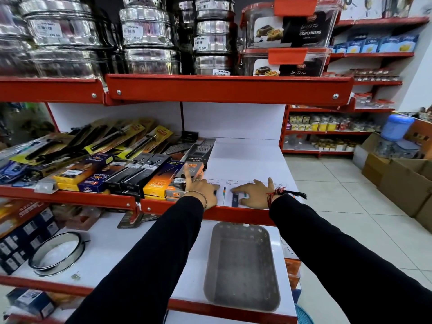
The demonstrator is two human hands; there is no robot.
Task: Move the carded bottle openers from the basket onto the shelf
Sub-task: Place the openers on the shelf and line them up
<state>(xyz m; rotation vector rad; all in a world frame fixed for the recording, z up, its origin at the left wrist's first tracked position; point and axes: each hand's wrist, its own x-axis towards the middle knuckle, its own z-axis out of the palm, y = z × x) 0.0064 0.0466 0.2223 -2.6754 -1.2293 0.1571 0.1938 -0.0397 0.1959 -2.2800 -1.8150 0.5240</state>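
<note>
Several white carded bottle openers (225, 191) lie flat side by side at the front of the middle shelf (245, 160); one dark blue opener (235, 199) shows between my hands. My left hand (203, 194) pinches the left card's edge with thumb and lower fingers, two fingers raised. My right hand (254, 194) rests flat on the right cards with its fingers spread. The grey plastic basket (211, 265) sits on the lower shelf below my arms, and nothing shows inside it.
Boxed and carded kitchen tools (140, 174) fill the left of the same shelf, right up against my left hand. Steel tins (145, 38) stand on the red-edged shelf above. A metal ring (57, 252) lies lower left. Cardboard boxes (402, 181) stand on the tiled floor at right.
</note>
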